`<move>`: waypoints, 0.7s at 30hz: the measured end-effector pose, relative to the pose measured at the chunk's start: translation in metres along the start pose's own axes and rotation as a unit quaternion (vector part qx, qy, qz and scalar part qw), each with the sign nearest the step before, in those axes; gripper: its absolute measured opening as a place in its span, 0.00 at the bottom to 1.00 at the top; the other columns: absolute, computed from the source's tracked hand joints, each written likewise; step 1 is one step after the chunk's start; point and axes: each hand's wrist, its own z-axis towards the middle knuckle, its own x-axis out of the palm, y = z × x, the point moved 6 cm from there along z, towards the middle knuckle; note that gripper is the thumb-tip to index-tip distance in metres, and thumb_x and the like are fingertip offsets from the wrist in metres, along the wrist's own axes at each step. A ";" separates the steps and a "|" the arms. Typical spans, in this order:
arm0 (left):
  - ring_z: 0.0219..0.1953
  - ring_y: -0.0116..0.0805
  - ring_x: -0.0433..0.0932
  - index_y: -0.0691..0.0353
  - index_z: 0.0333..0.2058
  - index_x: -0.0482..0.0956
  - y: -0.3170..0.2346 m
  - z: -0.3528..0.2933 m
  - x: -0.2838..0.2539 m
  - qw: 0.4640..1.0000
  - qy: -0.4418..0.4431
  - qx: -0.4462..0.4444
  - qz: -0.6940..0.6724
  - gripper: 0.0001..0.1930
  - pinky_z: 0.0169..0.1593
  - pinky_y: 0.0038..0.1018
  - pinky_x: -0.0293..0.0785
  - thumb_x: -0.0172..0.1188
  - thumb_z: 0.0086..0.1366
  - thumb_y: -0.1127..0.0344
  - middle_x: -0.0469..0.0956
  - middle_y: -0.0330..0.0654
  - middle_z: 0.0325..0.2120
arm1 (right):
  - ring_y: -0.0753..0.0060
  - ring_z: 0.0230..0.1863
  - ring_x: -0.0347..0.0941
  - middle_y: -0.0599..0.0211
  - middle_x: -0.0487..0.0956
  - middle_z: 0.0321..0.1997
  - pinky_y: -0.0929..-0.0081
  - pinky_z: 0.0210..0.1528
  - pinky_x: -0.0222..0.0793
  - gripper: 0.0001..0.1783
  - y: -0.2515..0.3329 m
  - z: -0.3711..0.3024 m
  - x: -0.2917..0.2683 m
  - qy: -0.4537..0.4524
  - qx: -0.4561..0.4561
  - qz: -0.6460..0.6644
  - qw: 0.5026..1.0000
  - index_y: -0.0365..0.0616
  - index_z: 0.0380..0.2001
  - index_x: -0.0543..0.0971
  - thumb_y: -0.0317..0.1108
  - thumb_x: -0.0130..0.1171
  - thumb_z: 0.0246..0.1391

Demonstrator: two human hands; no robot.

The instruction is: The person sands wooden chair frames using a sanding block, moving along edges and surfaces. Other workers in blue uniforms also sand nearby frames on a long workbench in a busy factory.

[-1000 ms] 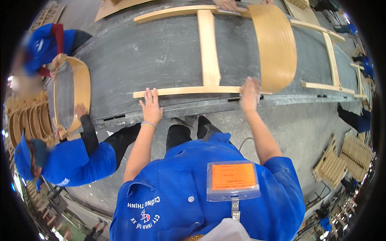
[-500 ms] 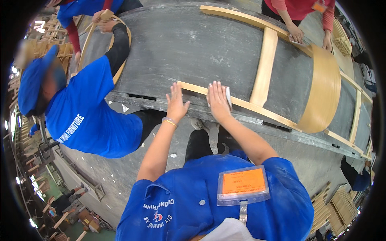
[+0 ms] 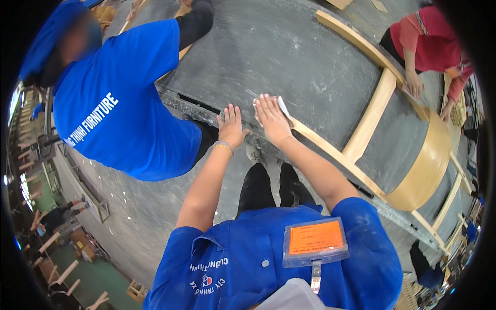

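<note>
The wooden frame (image 3: pixel 371 118) lies on the grey tabletop (image 3: pixel 268 57), stretching from beside the right grip (image 3: pixel 273 120) off toward the right. Its near rail (image 3: pixel 323 142) meets the little-finger side of that grip; whether the wood runs on beneath the palm cannot be told. The right grip is palm down, its straight fingers close together, grasping a pale pad (image 3: pixel 283 107) whose edge sticks out along the right side. The left grip (image 3: pixel 232 127) is empty and released, fingers spread, at the near edge of the tabletop, just left of the right grip and apart from the frame.

From the near rail, a crossbar (image 3: pixel 380 99) reaches over to the far rail (image 3: pixel 359 41), well apart from both grips. Farther right, a broad curved panel (image 3: pixel 426 164) spans the two rails. Across the tabletop, a person in red (image 3: pixel 439 44) has one hand (image 3: pixel 413 85) at the far rail, and a co-worker in a blue shirt (image 3: pixel 132 103) stands at the left
</note>
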 end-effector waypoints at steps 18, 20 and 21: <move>0.81 0.58 0.40 0.66 0.78 0.40 -0.004 0.004 0.009 0.999 0.034 -0.021 0.019 0.58 0.79 0.61 0.39 0.69 0.65 0.44 0.36 0.59 0.80 | 0.41 0.81 0.52 0.41 0.61 0.79 0.43 0.81 0.47 0.36 -0.017 0.011 0.011 0.038 -0.005 0.022 0.999 0.30 0.73 0.62 0.29 0.51 0.62; 0.81 0.58 0.40 0.66 0.78 0.41 -0.005 0.002 0.007 1.000 0.017 -0.020 0.013 0.59 0.79 0.61 0.38 0.69 0.64 0.43 0.36 0.59 0.80 | 0.40 0.81 0.53 0.42 0.62 0.78 0.43 0.81 0.47 0.35 -0.020 0.015 0.001 0.028 -0.022 0.038 0.999 0.31 0.72 0.62 0.29 0.50 0.62; 0.81 0.57 0.40 0.66 0.78 0.41 -0.006 0.001 0.008 0.999 0.021 -0.025 0.007 0.60 0.79 0.61 0.38 0.70 0.63 0.42 0.36 0.58 0.80 | 0.40 0.81 0.53 0.42 0.62 0.78 0.43 0.82 0.47 0.35 -0.024 0.007 -0.009 0.024 -0.036 0.055 0.998 0.30 0.72 0.63 0.29 0.50 0.62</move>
